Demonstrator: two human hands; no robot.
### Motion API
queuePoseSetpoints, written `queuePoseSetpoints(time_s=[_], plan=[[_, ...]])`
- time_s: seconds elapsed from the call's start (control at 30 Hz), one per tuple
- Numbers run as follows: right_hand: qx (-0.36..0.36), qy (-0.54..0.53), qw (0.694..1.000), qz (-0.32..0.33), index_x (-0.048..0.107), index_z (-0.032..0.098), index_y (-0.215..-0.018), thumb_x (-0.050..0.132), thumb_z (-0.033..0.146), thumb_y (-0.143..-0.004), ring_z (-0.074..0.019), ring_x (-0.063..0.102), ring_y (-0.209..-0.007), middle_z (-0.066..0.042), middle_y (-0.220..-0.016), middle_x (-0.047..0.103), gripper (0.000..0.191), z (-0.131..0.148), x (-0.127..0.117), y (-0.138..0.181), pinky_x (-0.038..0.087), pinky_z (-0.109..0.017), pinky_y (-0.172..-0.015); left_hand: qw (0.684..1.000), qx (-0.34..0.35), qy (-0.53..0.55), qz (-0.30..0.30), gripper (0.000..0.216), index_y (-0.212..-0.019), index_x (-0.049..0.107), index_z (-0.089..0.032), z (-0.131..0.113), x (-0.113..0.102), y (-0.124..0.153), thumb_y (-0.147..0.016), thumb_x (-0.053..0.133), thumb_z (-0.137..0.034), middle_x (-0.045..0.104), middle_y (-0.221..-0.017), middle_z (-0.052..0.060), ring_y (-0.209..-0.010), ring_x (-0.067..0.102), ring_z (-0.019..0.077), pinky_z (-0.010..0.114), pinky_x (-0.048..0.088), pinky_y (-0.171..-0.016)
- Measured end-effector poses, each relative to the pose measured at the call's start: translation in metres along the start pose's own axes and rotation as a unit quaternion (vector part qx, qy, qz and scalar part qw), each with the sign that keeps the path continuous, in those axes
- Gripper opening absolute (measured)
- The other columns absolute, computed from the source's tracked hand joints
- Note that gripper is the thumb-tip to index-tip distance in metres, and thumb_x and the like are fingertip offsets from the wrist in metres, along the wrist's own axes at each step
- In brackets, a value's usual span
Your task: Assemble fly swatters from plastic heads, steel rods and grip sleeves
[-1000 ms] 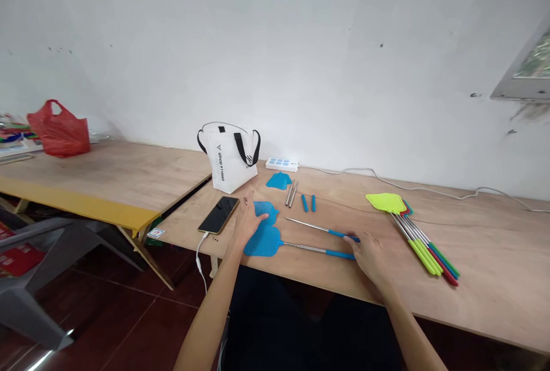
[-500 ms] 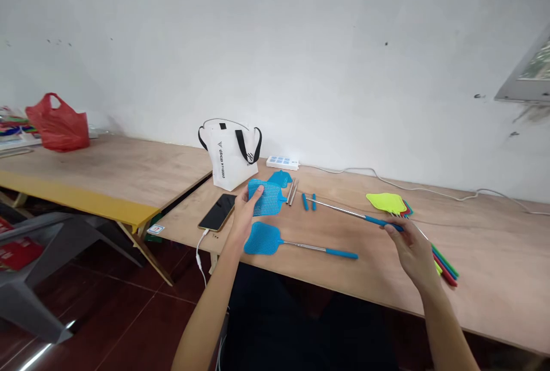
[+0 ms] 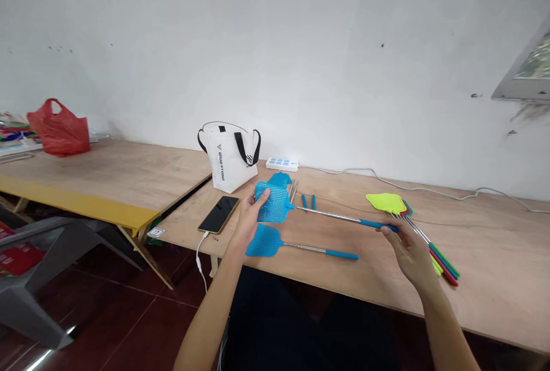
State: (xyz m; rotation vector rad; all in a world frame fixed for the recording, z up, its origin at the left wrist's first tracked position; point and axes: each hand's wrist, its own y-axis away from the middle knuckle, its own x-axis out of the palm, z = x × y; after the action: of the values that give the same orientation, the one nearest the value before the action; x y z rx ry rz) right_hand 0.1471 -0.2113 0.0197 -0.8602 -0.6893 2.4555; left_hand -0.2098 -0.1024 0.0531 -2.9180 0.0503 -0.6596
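My left hand grips a blue fly swatter head by its left side, thumb on the mesh. In my right hand is a metal swatter rod with a blue grip, held by the grip end. The rod's bare tip points at the head's stem, with a small gap between them. Below lies a whole blue fly swatter on the table. Behind the held head are another blue swatter head, metal rods and two blue grips.
Several assembled swatters in yellow, red, blue and green lie at the right. A phone on a cable, a white bag and a power strip stand left and behind. Another table holds a red bag.
My left hand has brought the blue head a little right, and my right hand has moved the rod slightly left. The rod tip and the head's stem are now closer together.
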Motion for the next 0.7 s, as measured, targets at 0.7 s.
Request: queuePoseSetpoints(time_s=[0.7], plan=[[-0.194, 0.110, 0.971, -0.083, 0.067, 0.027, -0.096, 0.056, 0.035, -0.098, -0.0252, 0.067, -0.091, -0.006, -0.091, 0.072, 0.014, 0.033, -0.011, 0.006, 0.053, -0.041, -0.086, 0.988, 0.084, -0.128, 0.000, 0.043, -0.099, 0.069, -0.017, 0.009, 0.004, 0.000, -0.079, 0.079, -0.053, 0.071, -0.090, 0.003, -0.084, 0.067, 0.0178, 0.025, 0.055, -0.073]])
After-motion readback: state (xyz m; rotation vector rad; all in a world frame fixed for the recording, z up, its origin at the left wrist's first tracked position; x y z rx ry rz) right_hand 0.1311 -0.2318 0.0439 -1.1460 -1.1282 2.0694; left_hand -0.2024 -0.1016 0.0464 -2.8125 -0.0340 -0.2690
